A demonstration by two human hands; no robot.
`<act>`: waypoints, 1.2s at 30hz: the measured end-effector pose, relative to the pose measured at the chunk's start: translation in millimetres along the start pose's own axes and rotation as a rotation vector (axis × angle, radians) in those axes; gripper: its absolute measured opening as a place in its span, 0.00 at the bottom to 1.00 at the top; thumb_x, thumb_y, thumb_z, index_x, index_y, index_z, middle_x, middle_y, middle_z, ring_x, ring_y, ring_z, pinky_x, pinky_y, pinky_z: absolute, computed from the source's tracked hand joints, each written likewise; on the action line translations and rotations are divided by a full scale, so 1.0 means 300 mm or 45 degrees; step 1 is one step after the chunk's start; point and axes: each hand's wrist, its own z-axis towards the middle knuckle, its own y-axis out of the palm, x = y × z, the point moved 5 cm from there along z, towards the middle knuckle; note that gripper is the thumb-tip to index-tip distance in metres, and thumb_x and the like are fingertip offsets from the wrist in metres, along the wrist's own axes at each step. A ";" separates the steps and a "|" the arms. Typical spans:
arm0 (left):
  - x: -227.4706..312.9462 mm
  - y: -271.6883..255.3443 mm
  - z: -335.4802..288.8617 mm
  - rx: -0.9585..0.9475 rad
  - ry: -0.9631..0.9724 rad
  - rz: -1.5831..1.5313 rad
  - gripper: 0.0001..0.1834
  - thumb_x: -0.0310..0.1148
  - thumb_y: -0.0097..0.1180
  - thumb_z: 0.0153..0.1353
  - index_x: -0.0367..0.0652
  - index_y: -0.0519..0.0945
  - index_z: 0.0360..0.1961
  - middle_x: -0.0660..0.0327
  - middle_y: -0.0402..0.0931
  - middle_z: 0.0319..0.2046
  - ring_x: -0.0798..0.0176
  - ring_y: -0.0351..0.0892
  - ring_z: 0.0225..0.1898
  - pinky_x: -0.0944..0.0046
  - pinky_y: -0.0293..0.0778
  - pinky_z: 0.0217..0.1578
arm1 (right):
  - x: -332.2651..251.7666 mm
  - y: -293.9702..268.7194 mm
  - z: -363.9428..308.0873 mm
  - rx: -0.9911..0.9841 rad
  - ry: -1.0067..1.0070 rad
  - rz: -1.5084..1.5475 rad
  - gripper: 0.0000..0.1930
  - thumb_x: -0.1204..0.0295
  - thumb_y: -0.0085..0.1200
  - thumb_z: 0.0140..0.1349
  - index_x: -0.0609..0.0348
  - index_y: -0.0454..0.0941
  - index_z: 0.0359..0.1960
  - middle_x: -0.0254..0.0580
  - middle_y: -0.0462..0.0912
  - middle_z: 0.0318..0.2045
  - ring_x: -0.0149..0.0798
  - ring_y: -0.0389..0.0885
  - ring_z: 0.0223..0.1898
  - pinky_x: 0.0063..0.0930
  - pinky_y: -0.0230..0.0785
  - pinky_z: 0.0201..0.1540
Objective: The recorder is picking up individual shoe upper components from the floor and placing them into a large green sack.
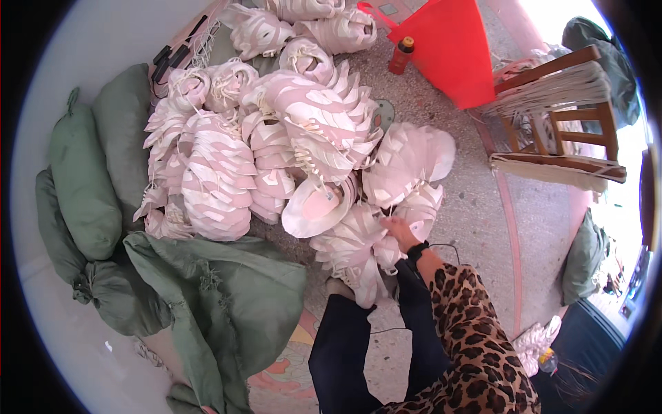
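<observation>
Bright, even daylight, strongest from the upper right, where the doorway area burns out to white. Soft, short shadows under the pale shoe uppers [276, 138]. Heavy fisheye bending toward a black circular rim. Slight softness at the edges; centre sharp.

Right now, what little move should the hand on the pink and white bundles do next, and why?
Probably close the right hand around the bundle of pink-and-white shoe uppers under it and lift. The fingers already rest on that bundle, at the near edge of the pile. The left hand isn't visible.
</observation>
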 end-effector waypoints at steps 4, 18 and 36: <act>-0.104 -0.053 0.020 -0.171 0.223 1.774 0.31 0.51 0.34 0.59 0.34 0.58 0.53 0.54 0.61 0.50 0.55 0.60 0.50 0.62 0.56 0.50 | -0.104 -0.072 -0.305 0.052 -0.160 -0.097 0.10 0.66 0.51 0.50 0.60 0.72 0.29 0.28 0.73 0.27 0.23 0.67 0.30 0.18 0.58 0.34; -0.449 0.148 -0.256 -0.483 1.115 3.709 0.31 0.50 0.33 0.60 0.27 0.67 0.44 0.52 0.69 0.42 0.60 0.69 0.41 0.65 0.63 0.44 | -0.633 0.126 -1.346 -0.124 -0.416 -0.472 0.06 0.72 0.50 0.48 0.62 0.73 0.23 0.34 0.75 0.23 0.26 0.69 0.27 0.18 0.58 0.33; -0.567 0.253 -0.117 -0.479 0.258 3.047 0.27 0.50 0.42 0.56 0.33 0.67 0.42 0.60 0.67 0.34 0.66 0.65 0.35 0.66 0.62 0.37 | -0.755 0.647 -2.047 -0.055 -0.940 -1.137 0.18 0.75 0.51 0.47 0.56 0.55 0.07 0.23 0.54 0.09 0.19 0.49 0.14 0.18 0.39 0.16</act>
